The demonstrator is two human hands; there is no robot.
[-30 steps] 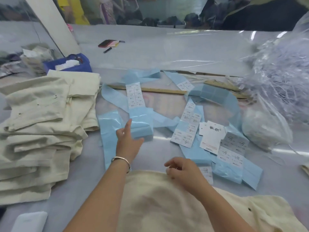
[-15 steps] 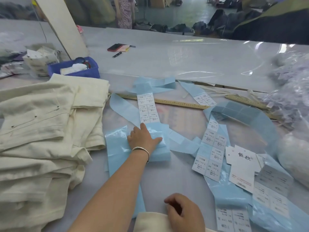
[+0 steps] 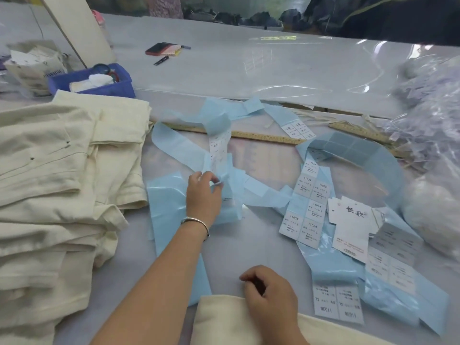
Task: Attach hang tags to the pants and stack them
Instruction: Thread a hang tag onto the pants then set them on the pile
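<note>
On the table [image 3: 249, 70], left hand [image 3: 202, 195] pinches a motion-blurred label strip [image 3: 219, 150].

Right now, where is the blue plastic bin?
In the head view, the blue plastic bin sits far left on the table, just behind the stacked cream pants.

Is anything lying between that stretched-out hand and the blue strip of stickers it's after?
Nothing visible does. The left hand already has its fingers on the blue sticker strip, lifting its near end off the table.

Long grey worktable [image 3: 249, 70] (glossy clear sheet), white slanted post [image 3: 82, 28]
</note>
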